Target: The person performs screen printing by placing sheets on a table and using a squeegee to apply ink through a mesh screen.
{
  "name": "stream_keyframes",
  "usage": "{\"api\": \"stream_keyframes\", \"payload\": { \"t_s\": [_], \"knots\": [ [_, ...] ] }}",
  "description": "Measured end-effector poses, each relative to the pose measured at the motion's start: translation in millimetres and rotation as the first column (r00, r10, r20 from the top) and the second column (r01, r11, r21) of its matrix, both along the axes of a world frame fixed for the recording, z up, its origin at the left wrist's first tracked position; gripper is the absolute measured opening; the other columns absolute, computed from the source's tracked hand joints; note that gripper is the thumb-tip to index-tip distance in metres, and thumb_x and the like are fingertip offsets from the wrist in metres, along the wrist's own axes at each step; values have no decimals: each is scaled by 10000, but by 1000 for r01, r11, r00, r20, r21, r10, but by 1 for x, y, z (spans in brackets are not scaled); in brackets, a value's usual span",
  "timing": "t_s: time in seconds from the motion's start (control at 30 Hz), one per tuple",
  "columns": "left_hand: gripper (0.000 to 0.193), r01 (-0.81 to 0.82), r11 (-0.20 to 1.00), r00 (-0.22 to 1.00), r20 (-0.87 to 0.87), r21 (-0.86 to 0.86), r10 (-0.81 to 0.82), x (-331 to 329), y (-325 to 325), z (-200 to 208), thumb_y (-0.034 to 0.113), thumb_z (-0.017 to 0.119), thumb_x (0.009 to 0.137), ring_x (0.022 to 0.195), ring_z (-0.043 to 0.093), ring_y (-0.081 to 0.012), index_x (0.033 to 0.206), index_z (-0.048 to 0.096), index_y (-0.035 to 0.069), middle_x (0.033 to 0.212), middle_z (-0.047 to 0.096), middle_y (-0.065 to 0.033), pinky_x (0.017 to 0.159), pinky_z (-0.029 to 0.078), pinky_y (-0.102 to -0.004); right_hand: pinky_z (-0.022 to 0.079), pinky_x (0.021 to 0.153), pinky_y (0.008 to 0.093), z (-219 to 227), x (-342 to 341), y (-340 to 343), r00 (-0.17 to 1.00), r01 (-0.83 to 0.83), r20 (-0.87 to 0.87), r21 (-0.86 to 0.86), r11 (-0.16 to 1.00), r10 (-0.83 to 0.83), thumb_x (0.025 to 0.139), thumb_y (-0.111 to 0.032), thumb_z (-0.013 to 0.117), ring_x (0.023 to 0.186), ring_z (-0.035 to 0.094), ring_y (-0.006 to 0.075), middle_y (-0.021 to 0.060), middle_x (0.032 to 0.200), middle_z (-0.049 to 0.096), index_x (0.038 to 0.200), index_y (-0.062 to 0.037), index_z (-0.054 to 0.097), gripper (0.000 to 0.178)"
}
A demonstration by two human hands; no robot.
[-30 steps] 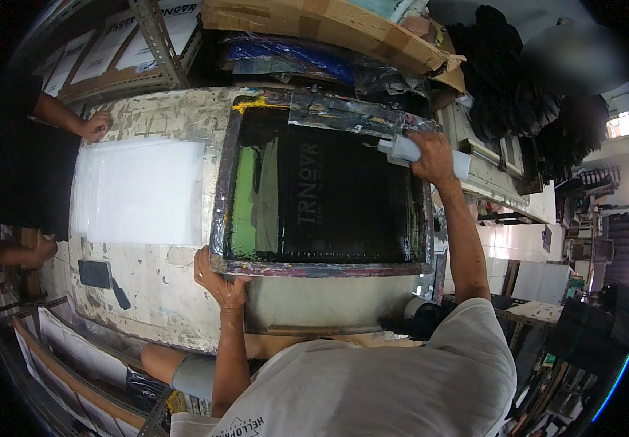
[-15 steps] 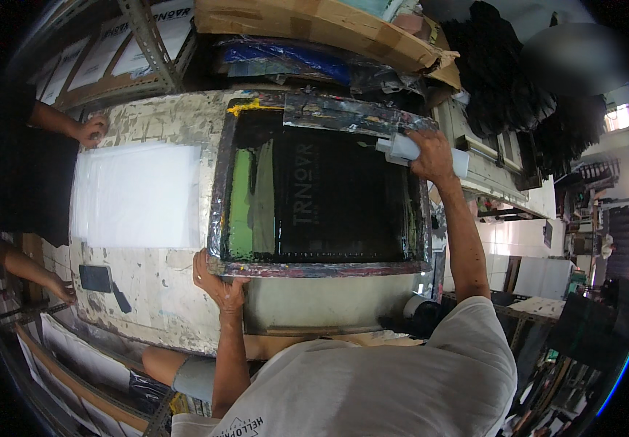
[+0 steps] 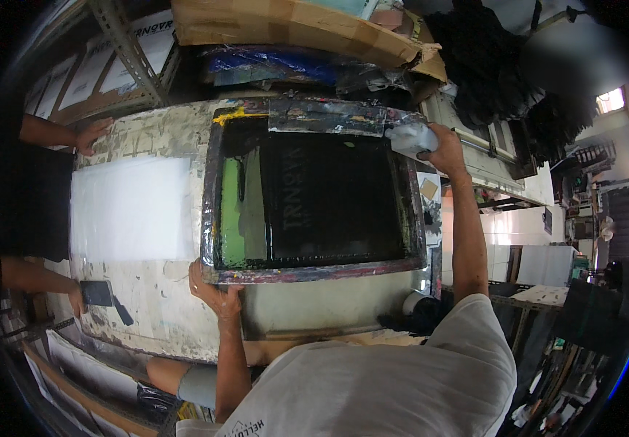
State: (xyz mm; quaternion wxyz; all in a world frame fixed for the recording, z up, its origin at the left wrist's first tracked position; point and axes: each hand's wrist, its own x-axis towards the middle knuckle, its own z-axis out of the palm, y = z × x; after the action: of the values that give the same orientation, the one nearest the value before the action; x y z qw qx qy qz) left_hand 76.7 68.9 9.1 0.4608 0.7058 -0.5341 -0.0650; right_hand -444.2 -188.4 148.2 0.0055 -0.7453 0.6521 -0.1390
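Left hand (image 3: 216, 293) clasps a paint-stained rectangular frame (image 3: 314, 272) at near left; right hand (image 3: 446, 150) grips a whitish plastic bottle (image 3: 410, 137) at far right.

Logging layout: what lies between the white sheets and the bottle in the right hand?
The head view shows, rightward from the white sheets, a narrow strip of tabletop, then the dark framed screen, whose far right corner the bottle overlaps.

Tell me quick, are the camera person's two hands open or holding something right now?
Left hand: closed on the near left corner of the paint-stained frame.
Right hand: closed, holding a whitish bottle.
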Motion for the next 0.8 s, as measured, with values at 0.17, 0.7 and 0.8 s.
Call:
{"api": "stream_keyframes", "payload": {
  "t_s": [0.17, 0.7, 0.8],
  "knots": [
    [1077, 6, 1000, 999, -38, 10, -6, -1, -1, 1, 846, 610, 734, 1147, 481, -432, 1292, 500, -69, 1244, 532, -244, 994, 359, -550, 526, 880, 409, -12, -44, -7, 925, 137, 359, -6, 991, -126, 566, -111, 922, 982, 683, 377, 200, 1061, 707, 1129, -5, 601, 657],
    [1115, 23, 999, 973, -229, 42, -13, 4, 14, -39, 782, 644, 777, 1331, 299, -402, 1440, 365, -69, 1446, 329, -274, 1138, 254, -534, 492, 975, 471, -85, -65, -26, 739, 591, 473, -115, 798, -479, 634, -324, 941, 1135, 620, 421, 265, 1176, 650, 1301, 82, 435, 931],
    [987, 22, 1000, 955, -295, 3, -20, 6, 16, -41, 521, 773, 801, 1328, 321, -357, 1468, 335, -59, 1395, 333, -222, 1142, 273, -518, 464, 1030, 486, -62, -43, 44, 925, 318, 249, -98, 943, -286, 698, -323, 888, 1214, 580, 439, 297, 1270, 608, 1394, 79, 402, 939]
  ]
}}
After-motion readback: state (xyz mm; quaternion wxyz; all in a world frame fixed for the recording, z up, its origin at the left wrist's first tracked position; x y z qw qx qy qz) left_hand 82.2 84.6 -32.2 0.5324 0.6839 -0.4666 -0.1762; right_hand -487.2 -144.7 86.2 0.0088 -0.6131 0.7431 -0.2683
